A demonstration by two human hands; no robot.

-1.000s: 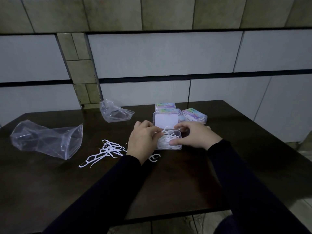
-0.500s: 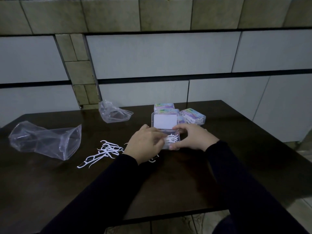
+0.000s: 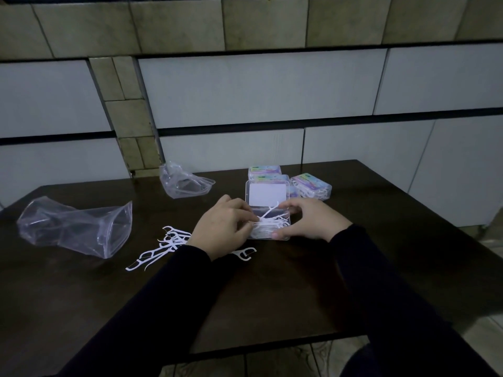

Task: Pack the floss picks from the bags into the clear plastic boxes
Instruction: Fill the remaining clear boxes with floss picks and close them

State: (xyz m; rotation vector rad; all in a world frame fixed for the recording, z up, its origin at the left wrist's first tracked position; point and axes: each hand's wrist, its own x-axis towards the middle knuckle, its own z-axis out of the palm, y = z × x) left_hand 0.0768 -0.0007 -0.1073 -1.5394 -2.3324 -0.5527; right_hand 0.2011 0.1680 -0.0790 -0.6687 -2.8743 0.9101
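You are working in dim, cool, bluish light that seems to come from above and ahead. The dark table [image 3: 299, 281] swallows most of it, and your black sleeves [image 3: 394, 295] merge into the surface with no detail. The white floss picks [image 3: 163, 246] and pale wall panels [image 3: 258, 85] stand out brightest. Shadows are soft and faint. There is no hard glare, only a weak sheen on the clear plastic bag [image 3: 79, 229]. The wide lens bows the wall lines near the edges, and fine detail is soft and noisy.
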